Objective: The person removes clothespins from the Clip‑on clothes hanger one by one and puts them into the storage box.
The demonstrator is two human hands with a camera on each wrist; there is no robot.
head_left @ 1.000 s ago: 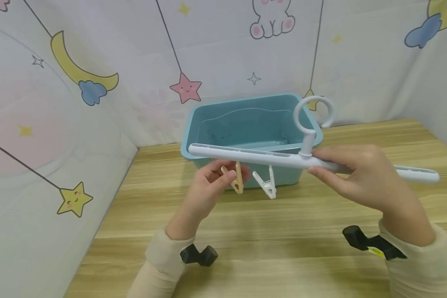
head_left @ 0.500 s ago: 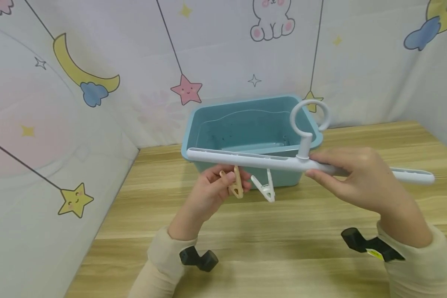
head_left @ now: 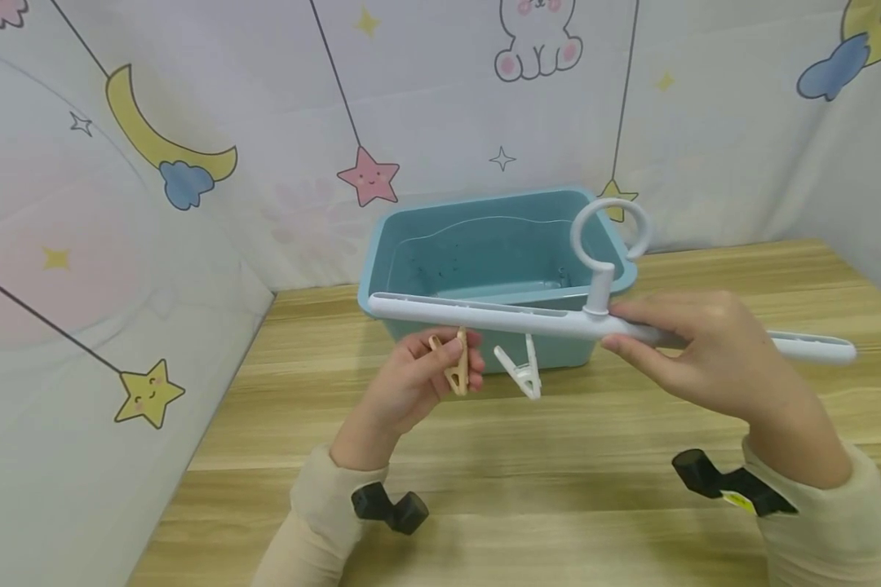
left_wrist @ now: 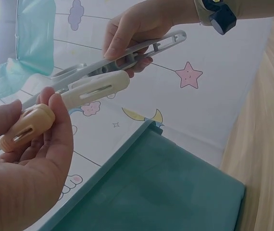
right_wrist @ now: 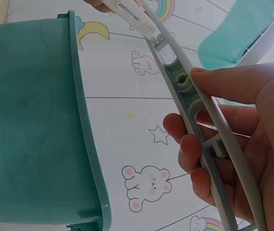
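Observation:
My right hand (head_left: 719, 350) grips a pale grey-white plastic clothes hanger (head_left: 484, 316) just right of its round hook, holding the bar nearly level in front of the bin. A white clip (head_left: 526, 375) hangs from the underside of the bar, left of the hook. Farther left, my left hand (head_left: 411, 383) pinches a beige clip (head_left: 457, 375) between thumb and fingers, its upper end right at the bar. In the left wrist view the beige clip (left_wrist: 29, 126) sits beside the white clip (left_wrist: 96, 90). Seen from the right wrist, fingers wrap round the slotted bar (right_wrist: 238, 168).
Behind the hanger stands a blue-green plastic bin (head_left: 411, 222) on the wood-grain table (head_left: 543, 489). A pale cloth (head_left: 440, 98) with printed stars, moons and bears hangs behind and to the left. Black wrist cameras sit on both sleeves.
The hanger has shifted slightly down and left with my right hand, the white clip moving along with it. The beige clip has dropped a little and turned slightly in my left hand.

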